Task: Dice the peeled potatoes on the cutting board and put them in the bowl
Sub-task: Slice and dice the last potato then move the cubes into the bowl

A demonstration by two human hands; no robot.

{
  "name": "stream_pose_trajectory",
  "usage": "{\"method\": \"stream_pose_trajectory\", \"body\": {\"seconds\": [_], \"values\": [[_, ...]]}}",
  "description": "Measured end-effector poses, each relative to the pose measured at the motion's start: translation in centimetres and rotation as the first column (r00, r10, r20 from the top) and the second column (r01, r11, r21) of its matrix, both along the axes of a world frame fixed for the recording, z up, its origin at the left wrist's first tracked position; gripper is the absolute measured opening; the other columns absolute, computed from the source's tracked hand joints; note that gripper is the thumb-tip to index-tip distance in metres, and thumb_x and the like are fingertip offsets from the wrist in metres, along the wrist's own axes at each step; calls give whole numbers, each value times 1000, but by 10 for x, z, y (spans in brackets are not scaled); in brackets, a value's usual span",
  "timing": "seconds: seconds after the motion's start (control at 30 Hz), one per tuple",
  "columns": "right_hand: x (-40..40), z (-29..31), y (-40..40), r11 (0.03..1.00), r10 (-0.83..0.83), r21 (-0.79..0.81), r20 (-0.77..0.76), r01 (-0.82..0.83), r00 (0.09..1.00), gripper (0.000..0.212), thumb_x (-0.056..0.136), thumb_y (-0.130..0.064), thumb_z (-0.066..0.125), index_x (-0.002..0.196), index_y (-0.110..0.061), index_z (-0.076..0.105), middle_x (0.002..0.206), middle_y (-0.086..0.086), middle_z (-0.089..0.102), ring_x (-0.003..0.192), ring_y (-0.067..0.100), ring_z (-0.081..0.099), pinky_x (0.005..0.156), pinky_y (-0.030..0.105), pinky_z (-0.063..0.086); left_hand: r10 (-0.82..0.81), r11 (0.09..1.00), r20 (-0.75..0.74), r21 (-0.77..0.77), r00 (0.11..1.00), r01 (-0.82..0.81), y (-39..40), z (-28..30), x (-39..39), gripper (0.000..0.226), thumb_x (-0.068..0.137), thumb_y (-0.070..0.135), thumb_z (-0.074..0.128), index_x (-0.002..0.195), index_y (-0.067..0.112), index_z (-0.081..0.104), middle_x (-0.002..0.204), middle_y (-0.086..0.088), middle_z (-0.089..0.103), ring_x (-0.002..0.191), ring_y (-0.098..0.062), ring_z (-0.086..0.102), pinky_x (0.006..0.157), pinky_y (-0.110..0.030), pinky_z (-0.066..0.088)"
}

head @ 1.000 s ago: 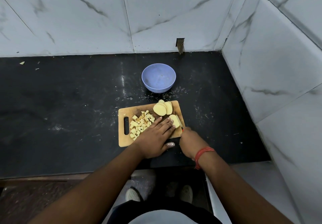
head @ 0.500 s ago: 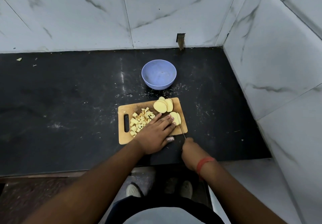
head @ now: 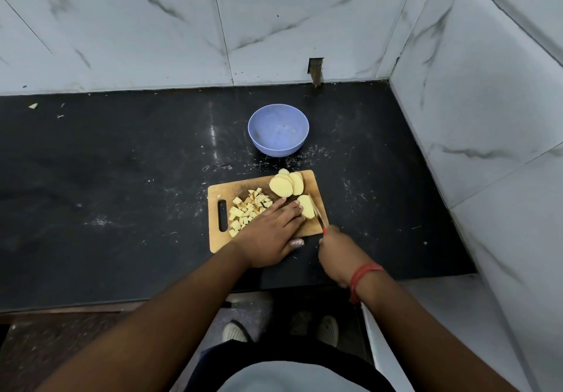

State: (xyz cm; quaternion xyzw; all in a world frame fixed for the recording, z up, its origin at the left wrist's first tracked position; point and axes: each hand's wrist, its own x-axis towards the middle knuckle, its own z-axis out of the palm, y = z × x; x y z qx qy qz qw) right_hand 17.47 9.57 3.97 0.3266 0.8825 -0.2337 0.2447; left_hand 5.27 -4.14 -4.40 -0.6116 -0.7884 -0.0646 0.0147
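A wooden cutting board [head: 219, 189] lies on the black counter. On its left part sits a pile of potato dice [head: 246, 212]. Several thick potato slices [head: 286, 184] lean together at its far right corner. My left hand [head: 271, 233] lies flat on the board, fingertips pressing a potato piece [head: 306, 207]. My right hand [head: 336, 250] grips a knife [head: 318, 216] whose blade rests against the right side of that piece. A light blue bowl [head: 278, 129] stands beyond the board and holds nothing.
The black counter [head: 122, 178] stretches far to the left, with small scraps near the back wall. Marble-tiled walls close the back and the right side. The counter's front edge is just below my hands; my feet show on the floor beneath.
My right hand drew back toward the front edge, then pushed the knife forward again along the potato piece. My left hand has stayed on the board.
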Motion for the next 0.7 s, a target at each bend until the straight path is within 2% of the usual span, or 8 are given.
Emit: {"method": "stream_pose_trajectory", "body": {"seconds": [0.07,0.2,0.33,0.4,0.47,0.53,0.6,0.7], "values": [[-7,1,-2,1000,-6,-22,25,7,1000,29,98,-11,40,125,-2,40,122,20,56,107,31,60,78,33,45,-15,1000,-2,-14,1000,15,-2,-1,-2,63,106,51,31,147,6,48,155,-12,42,153,-24,21,125,-35,-7],[-13,-2,-7,1000,-7,-5,131,8,991,38,95,-6,41,132,-1,35,128,18,53,111,29,59,80,32,46,-26,1000,18,-17,1000,26,-3,-2,-4,64,106,49,30,154,7,36,158,-13,38,153,-24,21,127,-38,3],[-22,9,-12,987,144,27,262,-156,954,44,99,-14,44,140,-4,31,140,11,46,125,27,50,95,29,43,-34,998,9,-50,999,34,-1,-3,-3,65,106,49,26,154,7,36,159,-12,37,153,-25,19,125,-37,3],[-31,18,-12,963,258,22,206,-268,944,42,101,-18,41,141,-6,36,144,11,42,131,28,44,86,22,40,-28,999,7,-41,1000,29,0,-4,-3,64,106,48,26,152,7,41,157,-12,41,152,-27,23,125,-38,5],[-46,19,-11,905,413,-18,282,-425,866,51,101,-21,45,148,-12,29,154,9,30,140,27,31,102,28,36,-24,999,12,-39,1000,25,1,-6,-3,64,106,48,26,151,6,42,155,-13,42,151,-28,25,126,-39,8],[-54,19,-13,878,469,-92,355,-469,809,69,96,-25,56,153,-17,19,160,4,16,146,24,19,116,35,22,-22,999,19,-36,1000,22,1,-8,-3,64,106,48,26,151,6,42,155,-13,43,151,-28,26,126,-40,10],[-52,11,-13,927,375,-96,297,-363,878,64,97,-24,54,152,-14,22,159,7,20,145,26,23,114,37,24,-13,999,22,-31,1000,14,1,-7,-2,64,106,48,25,151,7,42,155,-13,43,151,-28,26,126,-40,9],[-24,0,-8,986,164,-46,35,-163,986,41,99,-14,44,138,-2,42,138,21,47,126,37,48,100,41,41,-2,999,8,-33,1000,2,0,-5,-1,62,106,46,23,152,8,41,156,-12,41,152,-26,24,126,-38,7]]}}
